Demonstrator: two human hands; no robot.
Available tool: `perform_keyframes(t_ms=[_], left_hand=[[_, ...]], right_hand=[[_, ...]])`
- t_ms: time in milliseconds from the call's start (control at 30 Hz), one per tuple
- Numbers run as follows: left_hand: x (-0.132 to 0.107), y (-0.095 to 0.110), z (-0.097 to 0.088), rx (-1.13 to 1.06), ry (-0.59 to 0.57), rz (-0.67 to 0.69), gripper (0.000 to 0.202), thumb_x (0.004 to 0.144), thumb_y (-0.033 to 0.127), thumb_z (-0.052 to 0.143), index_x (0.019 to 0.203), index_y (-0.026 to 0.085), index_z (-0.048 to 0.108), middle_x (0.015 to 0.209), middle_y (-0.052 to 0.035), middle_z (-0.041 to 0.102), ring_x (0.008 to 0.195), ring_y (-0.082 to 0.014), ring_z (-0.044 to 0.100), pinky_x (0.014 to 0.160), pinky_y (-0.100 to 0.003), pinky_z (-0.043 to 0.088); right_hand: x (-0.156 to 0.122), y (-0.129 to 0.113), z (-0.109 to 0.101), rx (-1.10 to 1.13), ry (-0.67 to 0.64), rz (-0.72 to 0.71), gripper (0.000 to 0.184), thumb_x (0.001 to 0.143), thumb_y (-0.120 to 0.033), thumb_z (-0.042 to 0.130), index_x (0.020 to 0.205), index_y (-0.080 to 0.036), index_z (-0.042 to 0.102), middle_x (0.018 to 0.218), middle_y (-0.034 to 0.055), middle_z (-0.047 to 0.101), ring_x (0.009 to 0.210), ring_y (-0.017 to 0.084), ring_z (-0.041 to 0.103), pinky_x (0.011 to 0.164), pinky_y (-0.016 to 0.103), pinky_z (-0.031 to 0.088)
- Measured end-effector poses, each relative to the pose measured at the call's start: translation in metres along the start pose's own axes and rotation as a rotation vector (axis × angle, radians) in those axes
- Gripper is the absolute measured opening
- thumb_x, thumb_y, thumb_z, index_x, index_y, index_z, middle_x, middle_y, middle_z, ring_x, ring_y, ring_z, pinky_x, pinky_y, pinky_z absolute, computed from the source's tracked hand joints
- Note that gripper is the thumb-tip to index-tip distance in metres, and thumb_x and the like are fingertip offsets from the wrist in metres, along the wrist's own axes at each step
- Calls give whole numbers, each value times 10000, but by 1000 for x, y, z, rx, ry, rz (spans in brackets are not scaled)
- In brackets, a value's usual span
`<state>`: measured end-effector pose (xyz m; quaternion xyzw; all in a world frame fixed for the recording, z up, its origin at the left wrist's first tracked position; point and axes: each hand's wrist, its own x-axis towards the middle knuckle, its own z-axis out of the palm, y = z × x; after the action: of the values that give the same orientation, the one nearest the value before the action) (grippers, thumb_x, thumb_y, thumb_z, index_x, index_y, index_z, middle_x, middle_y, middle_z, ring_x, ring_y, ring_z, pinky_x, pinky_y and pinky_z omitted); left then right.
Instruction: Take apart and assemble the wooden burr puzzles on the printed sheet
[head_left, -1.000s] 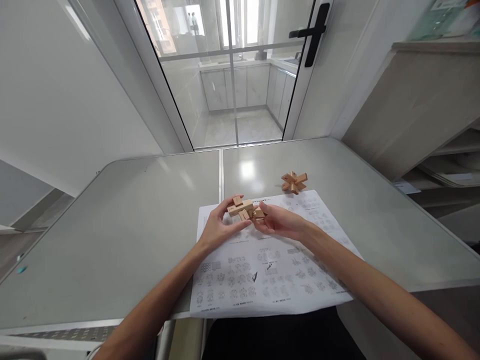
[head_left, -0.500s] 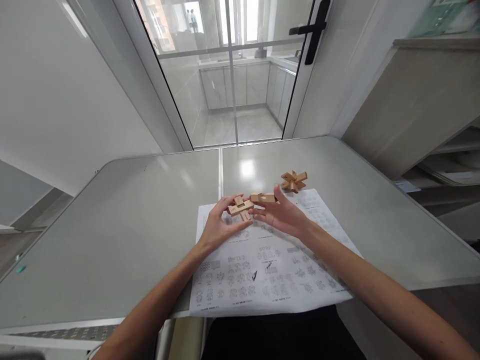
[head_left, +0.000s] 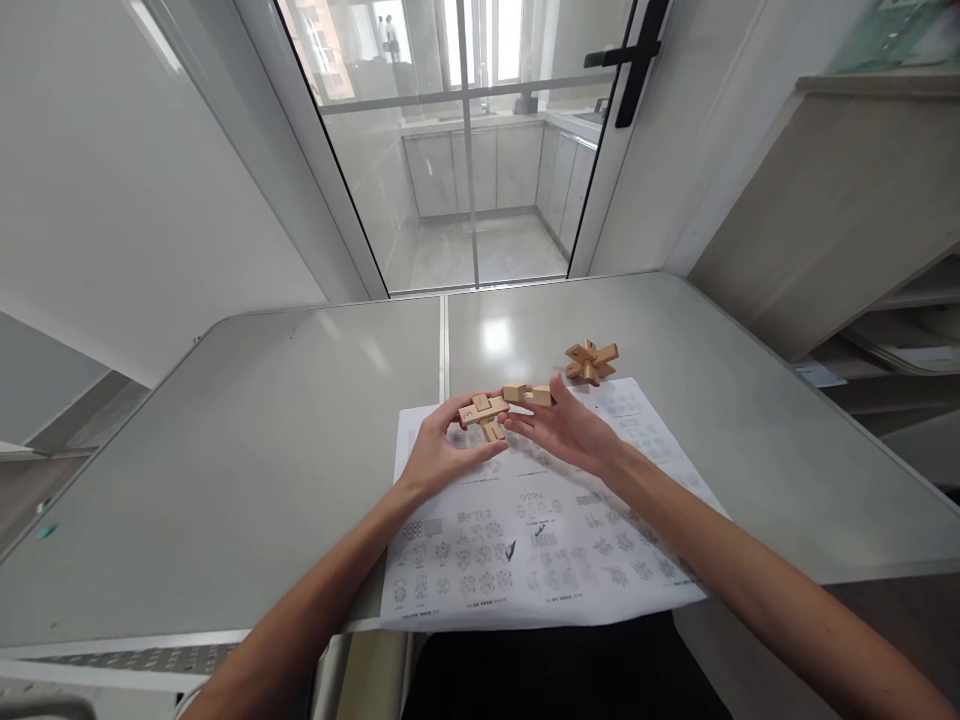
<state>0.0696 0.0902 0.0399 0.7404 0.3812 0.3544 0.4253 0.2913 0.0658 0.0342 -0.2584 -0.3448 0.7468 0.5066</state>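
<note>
My left hand (head_left: 442,447) grips a small cluster of interlocking wooden puzzle pieces (head_left: 484,411), crossed over one another, between thumb and fingers. To its right my right hand (head_left: 566,430) pinches a single notched wooden puzzle piece (head_left: 529,395), its notch facing up. The tip of this loose piece is close beside the cluster; whether they touch I cannot tell. Fingers of my right hand also reach the cluster's right side. Beneath both hands lies a printed instruction sheet (head_left: 480,520) with rows of small line drawings and two dark pen marks.
An assembled star-shaped wooden puzzle (head_left: 591,362) stands beyond the sheet's upper right corner. The grey table (head_left: 225,480) has a seam down its middle. Behind it is a glass door (head_left: 472,180) with a black handle (head_left: 637,60). Shelving (head_left: 840,200) stands at the right.
The notched piece in my right hand has turned so its notch shows more openly. The cluster in my left hand has tilted slightly. The whole view has shifted a little.
</note>
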Motion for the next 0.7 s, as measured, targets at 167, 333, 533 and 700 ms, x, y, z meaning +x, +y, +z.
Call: perform_keyframes(t_ms=[167,333,533,700], left_hand=[[1,-4,1,4,33,-29,570,803,361,872,1337,282,692,1284,-64,753,1017,-233,667,851,-372,512],[0,-8,2,57,154,58,599,786,378,901,1328,274,669,1328,-72,735,1123,-256,683,938,-395,535],[-3,-6,5,204,146,239,627,801,448,898,1354,296,645,1226,-67,724,1061,-253,683,917,-402,556],[-5,-9,8,271,120,330,658,811,415,898,1402,317,624,1191,-63,677,1050,-239,670,928,-399,563]], right_hand=[[3,1,-5,13,43,43,605,868,-730,733,1146,-199,816,1296,116,700,1117,246,655,1062,355,543],[6,8,-12,-7,221,126,552,858,-698,769,1040,-181,829,1146,117,711,996,205,640,945,301,574],[4,15,-3,-56,-7,169,533,887,-660,767,1118,-182,810,1077,98,716,1005,202,633,934,302,556],[2,18,1,-84,-21,181,524,874,-675,770,1114,-210,802,1001,78,709,987,222,630,904,341,548]])
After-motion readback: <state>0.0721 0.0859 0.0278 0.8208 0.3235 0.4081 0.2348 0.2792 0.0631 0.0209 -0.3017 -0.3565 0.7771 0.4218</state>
